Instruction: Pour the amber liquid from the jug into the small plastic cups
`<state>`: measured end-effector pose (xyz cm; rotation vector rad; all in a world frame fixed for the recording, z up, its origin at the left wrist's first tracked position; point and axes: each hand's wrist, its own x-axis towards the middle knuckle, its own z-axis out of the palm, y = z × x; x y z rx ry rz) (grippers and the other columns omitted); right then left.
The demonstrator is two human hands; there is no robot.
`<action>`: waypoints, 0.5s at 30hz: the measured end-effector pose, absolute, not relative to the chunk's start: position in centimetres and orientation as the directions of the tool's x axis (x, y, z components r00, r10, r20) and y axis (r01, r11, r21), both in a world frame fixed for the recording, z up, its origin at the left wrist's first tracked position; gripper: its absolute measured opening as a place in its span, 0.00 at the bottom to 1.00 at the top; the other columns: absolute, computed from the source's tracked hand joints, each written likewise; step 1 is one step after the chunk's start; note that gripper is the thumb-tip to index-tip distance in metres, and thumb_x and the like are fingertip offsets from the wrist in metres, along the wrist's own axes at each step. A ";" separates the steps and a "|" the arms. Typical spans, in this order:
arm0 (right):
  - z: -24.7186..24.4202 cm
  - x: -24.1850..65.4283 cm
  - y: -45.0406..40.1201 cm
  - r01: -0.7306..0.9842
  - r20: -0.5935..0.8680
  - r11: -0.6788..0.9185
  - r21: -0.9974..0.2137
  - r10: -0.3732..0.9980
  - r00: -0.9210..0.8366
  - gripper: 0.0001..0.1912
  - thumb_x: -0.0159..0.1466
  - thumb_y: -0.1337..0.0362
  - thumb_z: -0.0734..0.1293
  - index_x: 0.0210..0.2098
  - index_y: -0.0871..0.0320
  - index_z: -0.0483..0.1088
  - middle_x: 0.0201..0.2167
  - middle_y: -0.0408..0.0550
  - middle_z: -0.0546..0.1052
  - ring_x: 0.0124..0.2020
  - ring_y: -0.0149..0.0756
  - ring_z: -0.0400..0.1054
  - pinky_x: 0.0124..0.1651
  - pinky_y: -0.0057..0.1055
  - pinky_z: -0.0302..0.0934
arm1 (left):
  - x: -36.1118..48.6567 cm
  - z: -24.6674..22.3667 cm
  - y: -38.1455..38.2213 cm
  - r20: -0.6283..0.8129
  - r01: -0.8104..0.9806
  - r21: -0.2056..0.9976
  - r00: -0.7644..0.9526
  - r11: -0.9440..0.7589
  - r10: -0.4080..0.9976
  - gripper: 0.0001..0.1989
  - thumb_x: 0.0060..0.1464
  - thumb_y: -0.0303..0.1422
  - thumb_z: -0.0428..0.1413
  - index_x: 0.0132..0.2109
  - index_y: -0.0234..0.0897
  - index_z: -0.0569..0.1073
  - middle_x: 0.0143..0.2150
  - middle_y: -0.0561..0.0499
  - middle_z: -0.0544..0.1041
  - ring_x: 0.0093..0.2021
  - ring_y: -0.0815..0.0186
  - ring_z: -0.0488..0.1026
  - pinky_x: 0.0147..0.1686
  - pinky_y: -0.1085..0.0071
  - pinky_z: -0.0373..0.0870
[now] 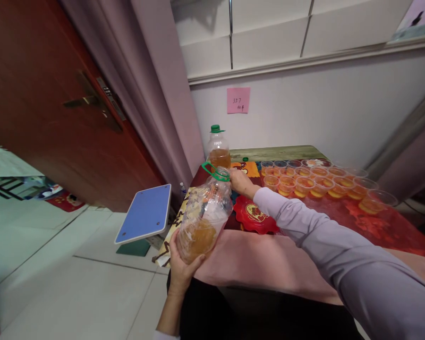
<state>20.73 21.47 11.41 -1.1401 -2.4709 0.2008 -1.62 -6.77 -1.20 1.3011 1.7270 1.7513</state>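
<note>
A large clear plastic jug (pixel 207 208), with amber liquid low inside and a green handle ring at its uncapped neck, tilts over the table's left end. My left hand (pixel 182 264) cups its base from below, fingers and thumb around it. At the neck, my right hand (pixel 242 183) is closed against the rim and green ring; its fingertips are partly hidden. Just behind stands a second jug (pixel 219 156) of amber liquid with its green cap on. A loose green cap (pixel 245 159) lies farther back. Below my right wrist sits a red scalloped tray (pixel 255 215).
Several clear plastic cups (pixel 304 184) holding orange-yellow contents stand in rows on the red-covered table (pixel 386 231). A blue-topped stool (pixel 145 212) is at the left. Beyond are a wooden door (pixel 56 118), a curtain (pixel 163 94) and a wall with a pink note (pixel 238 100).
</note>
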 end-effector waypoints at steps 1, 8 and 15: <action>11.5 20.7 21.6 0.692 0.324 0.649 -0.315 0.759 -0.565 0.11 0.74 0.68 0.70 0.53 0.61 0.83 0.54 0.60 0.86 0.51 0.46 0.80 0.56 0.35 0.70 | -1.6 -1.2 -6.8 0.349 0.339 0.922 -0.512 -0.188 0.785 0.62 0.35 0.52 0.81 0.74 0.42 0.65 0.73 0.32 0.73 0.75 0.32 0.72 0.75 0.35 0.65; 14.6 24.3 21.7 0.608 0.545 0.673 -0.421 0.724 -0.423 0.06 0.73 0.68 0.72 0.46 0.58 0.83 0.46 0.55 0.84 0.45 0.44 0.77 0.52 0.37 0.68 | -1.9 -1.2 -6.8 0.325 0.316 0.933 -0.523 -0.174 0.788 0.63 0.32 0.51 0.82 0.73 0.43 0.67 0.73 0.34 0.74 0.75 0.33 0.72 0.75 0.37 0.66; 10.2 34.0 15.5 0.550 0.568 0.736 -0.395 0.666 -0.484 0.05 0.74 0.66 0.72 0.42 0.52 0.83 0.44 0.51 0.85 0.43 0.43 0.79 0.45 0.34 0.67 | -2.1 -1.2 -6.8 0.296 0.294 0.943 -0.525 -0.157 0.798 0.64 0.32 0.49 0.83 0.74 0.42 0.65 0.73 0.34 0.73 0.75 0.33 0.72 0.76 0.37 0.66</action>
